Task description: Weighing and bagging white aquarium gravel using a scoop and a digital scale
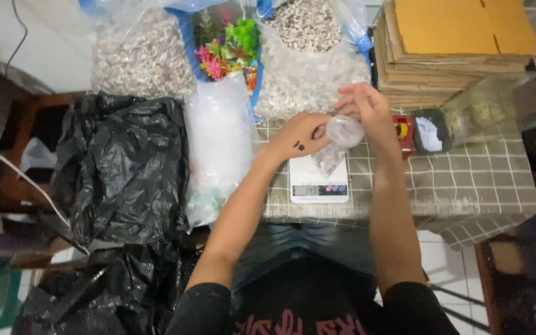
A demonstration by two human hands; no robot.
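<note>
Head view, white kitchen scale (319,181) near on checked table (479,186), just above it left hand (299,136) and right hand (367,108) together pinching small clear bag of pebbles (341,133), black plastic bag (122,164) at left, big gravel bags (308,68) far, flat cardboard stack (454,46) far right.

A white digital scale (318,180) sat on the checked cloth of the bench (485,186). Behind the scale stood two big clear bags of pale gravel (144,59) (308,68), with bright plastic plants (227,49) between them. Left of the scale lay a clear plastic bag (218,142), and further left a crumpled black bag (122,164). Right of the scale sat a red tape dispenser (403,130) and a small dark tray (429,131); behind these rose a stack of flattened cardboard (454,43).
</note>
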